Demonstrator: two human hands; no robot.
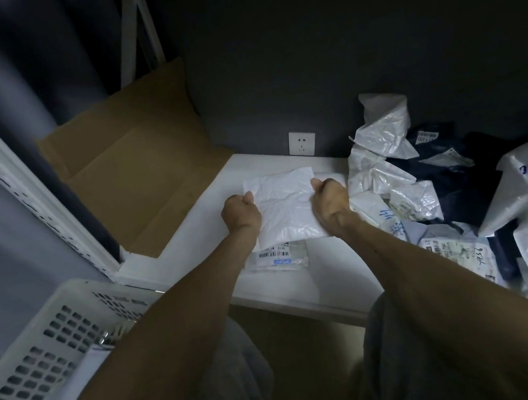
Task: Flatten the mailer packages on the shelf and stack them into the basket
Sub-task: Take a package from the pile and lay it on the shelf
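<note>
White plastic mailer [286, 210] lies flat on the shelf [271, 163], directly between the two hands. The left hand [240, 211] is curled in a fist on its left edge and the right hand [330, 200] on its right edge, each gripping the plastic. Its long axis seems to run away from the person, toward the wall. A labelled package [281, 258] shows under its near edge. A pile of crumpled mailers [386, 135] sits right of the right hand; the basket [39, 350] is nearer, left of the left hand.

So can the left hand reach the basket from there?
Probably yes. The basket sits close on that side with nothing in between, though the left hand is busy gripping the white mailer.
</note>
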